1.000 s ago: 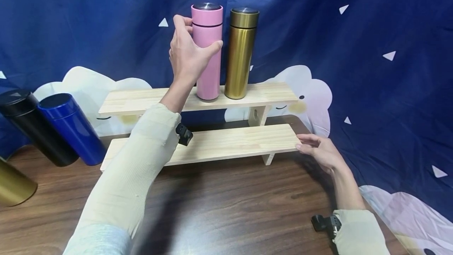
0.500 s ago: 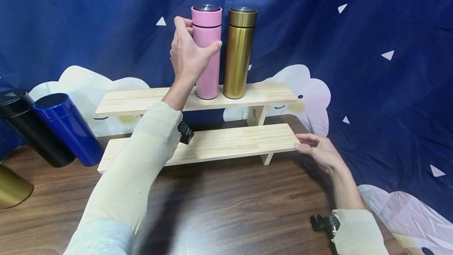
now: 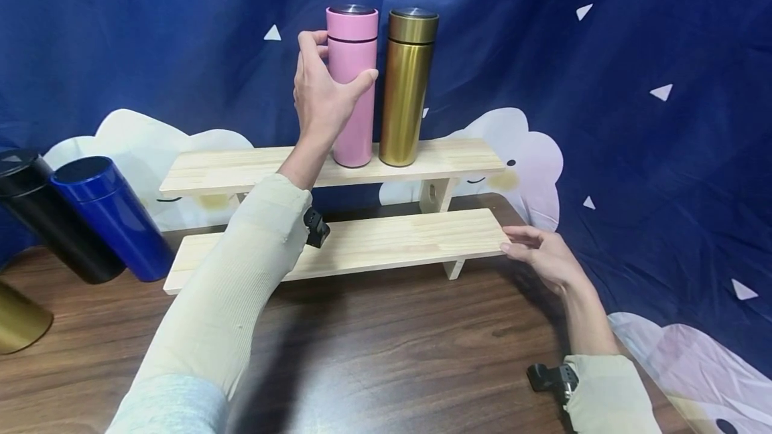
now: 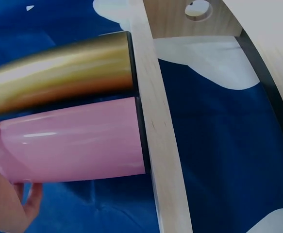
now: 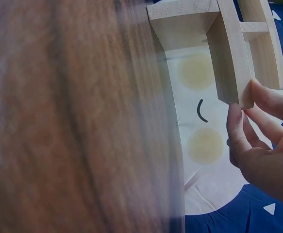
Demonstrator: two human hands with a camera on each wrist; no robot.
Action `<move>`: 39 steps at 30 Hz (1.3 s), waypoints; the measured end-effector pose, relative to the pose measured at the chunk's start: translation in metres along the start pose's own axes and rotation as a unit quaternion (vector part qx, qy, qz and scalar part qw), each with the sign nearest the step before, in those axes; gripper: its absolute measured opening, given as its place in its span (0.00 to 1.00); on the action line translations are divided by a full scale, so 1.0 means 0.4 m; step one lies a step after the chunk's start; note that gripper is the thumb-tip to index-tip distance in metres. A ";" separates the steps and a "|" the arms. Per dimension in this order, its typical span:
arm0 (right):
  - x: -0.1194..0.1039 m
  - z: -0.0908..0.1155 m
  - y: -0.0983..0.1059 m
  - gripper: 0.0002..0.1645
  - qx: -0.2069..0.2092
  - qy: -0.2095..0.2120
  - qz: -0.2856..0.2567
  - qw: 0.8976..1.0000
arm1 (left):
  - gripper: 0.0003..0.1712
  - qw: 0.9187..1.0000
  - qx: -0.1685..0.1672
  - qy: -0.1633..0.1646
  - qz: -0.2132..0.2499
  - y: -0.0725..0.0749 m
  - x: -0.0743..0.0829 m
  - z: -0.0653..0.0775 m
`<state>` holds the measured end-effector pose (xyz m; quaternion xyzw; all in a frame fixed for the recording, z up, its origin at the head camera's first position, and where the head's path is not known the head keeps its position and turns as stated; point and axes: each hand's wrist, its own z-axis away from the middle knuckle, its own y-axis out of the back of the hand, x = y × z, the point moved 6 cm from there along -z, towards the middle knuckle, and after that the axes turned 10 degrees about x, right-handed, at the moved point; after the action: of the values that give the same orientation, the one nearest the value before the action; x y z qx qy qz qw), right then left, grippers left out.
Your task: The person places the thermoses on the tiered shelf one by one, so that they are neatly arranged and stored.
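In the head view my left hand grips a pink thermos bottle, thumb on one side and fingers on the other. The bottle stands upright on the upper board of a two-tier wooden shelf. Its base meets the board in the left wrist view, where only part of the hand shows. Just right of it stands a gold thermos bottle. My right hand holds the right end of the lower board. The right wrist view shows thumb and fingertips pinching that board's end.
At the left, a black bottle, a blue bottle and another gold bottle, cut off by the frame, stand on the brown wooden table. A blue curtain with white clouds hangs behind the shelf.
The head view shifts slightly, so the scene slides a little to the left. Both hands keep their places on the pink thermos bottle and the shelf.
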<state>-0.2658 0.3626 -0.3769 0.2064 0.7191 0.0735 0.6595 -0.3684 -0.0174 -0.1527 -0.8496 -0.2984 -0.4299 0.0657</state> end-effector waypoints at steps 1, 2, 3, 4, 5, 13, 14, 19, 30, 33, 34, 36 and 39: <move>-0.001 -0.002 0.000 0.32 0.001 0.000 0.000 1.000 | 0.46 1.000 0.000 0.000 0.003 0.000 -0.001 0.000; -0.002 -0.003 0.000 0.32 0.001 0.000 0.000 1.000 | 0.46 1.000 -0.001 0.001 0.007 0.000 -0.002 -0.001; -0.003 -0.004 0.000 0.32 0.001 0.001 0.000 1.000 | 0.46 1.000 -0.002 0.002 0.010 0.001 -0.002 0.000; -0.004 -0.005 -0.001 0.32 0.002 0.002 0.001 1.000 | 0.46 1.000 -0.002 0.001 0.012 0.002 -0.002 0.000; -0.004 -0.005 -0.001 0.32 0.001 0.002 0.001 1.000 | 0.46 1.000 -0.003 0.000 0.011 0.002 -0.002 0.000; 0.006 0.005 0.006 0.32 -0.003 -0.005 0.009 1.000 | 0.50 0.999 -0.038 0.014 -0.031 0.014 -0.012 0.020; 0.007 0.005 0.008 0.32 -0.002 -0.004 0.010 1.000 | 0.51 0.998 -0.041 0.015 -0.036 0.016 -0.015 0.022; 0.007 0.004 0.014 0.33 -0.002 -0.004 0.003 1.000 | 0.52 0.998 -0.052 0.009 -0.045 0.035 -0.031 0.033; 0.007 0.007 0.013 0.32 -0.004 -0.007 0.003 1.000 | 0.46 0.990 -0.083 -0.018 -0.110 0.071 -0.074 0.069; 0.005 0.001 0.014 0.32 -0.002 -0.003 0.009 1.000 | 0.46 0.986 -0.097 -0.020 -0.132 0.079 -0.077 0.074; 0.005 0.000 0.015 0.32 -0.001 -0.001 0.011 1.000 | 0.46 0.985 -0.101 -0.021 -0.138 0.083 -0.079 0.076; 0.005 -0.002 0.013 0.32 -0.001 0.000 0.011 1.000 | 0.45 0.984 -0.104 -0.024 -0.145 0.091 -0.082 0.081; 0.006 -0.003 0.007 0.32 -0.005 -0.001 0.007 1.000 | 0.44 0.983 -0.099 -0.038 -0.151 0.108 -0.091 0.089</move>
<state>-0.2665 0.3664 -0.3777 0.2078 0.7164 0.0816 0.6610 -0.3360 -0.0557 -0.1966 -0.8129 -0.3817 -0.4293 -0.0963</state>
